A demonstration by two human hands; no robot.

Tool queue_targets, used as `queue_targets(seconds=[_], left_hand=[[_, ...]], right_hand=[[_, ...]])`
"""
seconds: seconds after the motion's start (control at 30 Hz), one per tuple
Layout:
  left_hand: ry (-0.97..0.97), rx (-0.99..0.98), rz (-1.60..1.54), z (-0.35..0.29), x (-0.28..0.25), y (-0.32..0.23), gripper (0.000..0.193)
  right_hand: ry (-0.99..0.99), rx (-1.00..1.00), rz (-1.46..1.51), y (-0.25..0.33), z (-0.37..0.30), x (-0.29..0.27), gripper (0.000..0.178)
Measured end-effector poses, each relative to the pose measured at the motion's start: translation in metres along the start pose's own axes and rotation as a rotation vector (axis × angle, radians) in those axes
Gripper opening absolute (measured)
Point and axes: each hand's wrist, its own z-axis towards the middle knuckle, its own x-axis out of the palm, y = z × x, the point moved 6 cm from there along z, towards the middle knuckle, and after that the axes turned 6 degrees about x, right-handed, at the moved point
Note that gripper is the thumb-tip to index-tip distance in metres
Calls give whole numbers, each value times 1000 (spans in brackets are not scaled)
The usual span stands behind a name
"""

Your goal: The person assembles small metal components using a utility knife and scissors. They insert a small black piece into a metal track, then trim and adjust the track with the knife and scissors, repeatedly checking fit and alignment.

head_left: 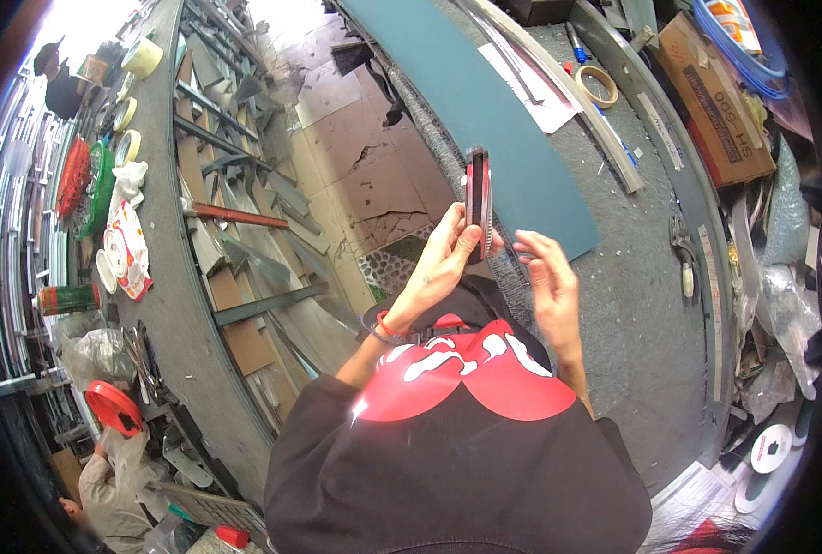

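In front of my body, my left hand (444, 261) is closed around a slim red and black phone-like object (478, 189), held upright and seen edge-on. Its face is turned away from view, so I cannot make out its exact kind. A red band (390, 325) circles my left wrist. Just to the right, my right hand (549, 274) is raised with its fingers apart and slightly bent, holding nothing. It hovers by the near end of a long blue-green panel (512, 152) lying on the right-hand bench.
The right bench (634, 305) carries a roll of tape (596, 87), curved strips (605, 138), an adjustable wrench (683, 254) and a cardboard box (711, 102). On the left, a rack of metal offcuts (245, 194) adjoins another bench (157, 231). A person (115, 494) is at lower left.
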Motion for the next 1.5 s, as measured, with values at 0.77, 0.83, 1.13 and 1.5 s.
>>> queue_targets(seconds=[0.77, 0.83, 1.13, 1.5], left_hand=[[210, -277, -35, 7, 113, 51, 31], [193, -251, -22, 1, 119, 53, 32], [148, 134, 377, -39, 125, 41, 47], [-13, -96, 444, -48, 48, 31, 30]], right_hand=[[-344, 52, 219, -25, -70, -104, 41], [-306, 29, 252, -20, -68, -98, 45], [-290, 106, 518, -25, -63, -67, 30], [-72, -19, 549, -5, -33, -87, 49]])
